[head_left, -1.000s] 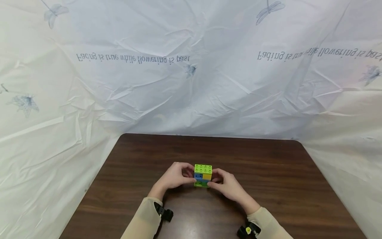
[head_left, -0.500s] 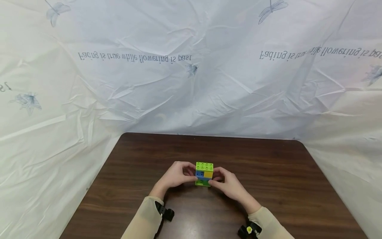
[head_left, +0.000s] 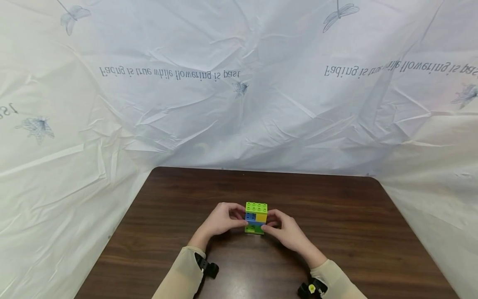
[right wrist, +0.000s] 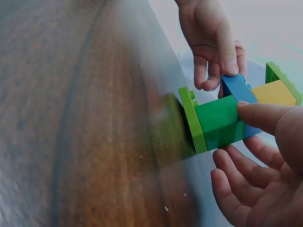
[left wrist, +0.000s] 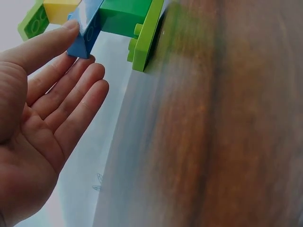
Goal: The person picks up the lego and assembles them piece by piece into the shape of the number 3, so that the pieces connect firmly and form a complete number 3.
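A small stack of toy building bricks is held between both hands above the middle of the table. It has a lime-green plate at the bottom, then a green brick, a blue brick, a yellow brick and a lime plate on top. From the left, my left hand pinches the blue brick's end, thumb in front and fingers behind. Opposite it, my right hand pinches the blue layer's right end. Whether the stack touches the tabletop I cannot tell.
The dark brown wooden table reflects the bricks. Behind and beside it hangs white plastic sheeting with printed words and flowers. Black wrist-worn devices sit over the beige sleeves.
The stack's top has risen very slightly in the head view, and the whole scene has shifted a little to the right. Both hands keep the same hold.
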A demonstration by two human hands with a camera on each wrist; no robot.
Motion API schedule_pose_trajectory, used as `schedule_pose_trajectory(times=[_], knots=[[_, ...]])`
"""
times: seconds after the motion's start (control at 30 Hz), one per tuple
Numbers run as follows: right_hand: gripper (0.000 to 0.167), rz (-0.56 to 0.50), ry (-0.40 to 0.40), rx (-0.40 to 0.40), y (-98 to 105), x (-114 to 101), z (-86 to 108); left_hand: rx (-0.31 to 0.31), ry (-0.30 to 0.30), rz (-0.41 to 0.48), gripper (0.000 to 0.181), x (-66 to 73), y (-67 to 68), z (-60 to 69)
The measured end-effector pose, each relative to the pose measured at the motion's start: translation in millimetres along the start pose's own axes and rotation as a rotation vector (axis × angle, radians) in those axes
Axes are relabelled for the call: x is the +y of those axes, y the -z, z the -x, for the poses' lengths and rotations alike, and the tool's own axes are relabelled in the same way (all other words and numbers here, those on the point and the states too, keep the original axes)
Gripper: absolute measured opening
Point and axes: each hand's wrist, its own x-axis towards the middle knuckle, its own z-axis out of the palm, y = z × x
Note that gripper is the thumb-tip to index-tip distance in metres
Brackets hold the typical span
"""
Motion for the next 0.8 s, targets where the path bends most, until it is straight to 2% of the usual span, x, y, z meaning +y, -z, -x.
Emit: schedule_pose_trajectory(times=[0.57, 0.8], knots=[[0.04, 0.018, -0.039, 0.099, -1.7, -4.9, 0.3, 0.115, 0.107, 0.053, 0.037, 2.4, -13.0, -3.9], [0.045, 0.028, -0.045, 0.114, -2.2, -4.0, 0.6, 0.145, 0.157, 0.153, 0.036, 5.8, -21.2, -5.5]])
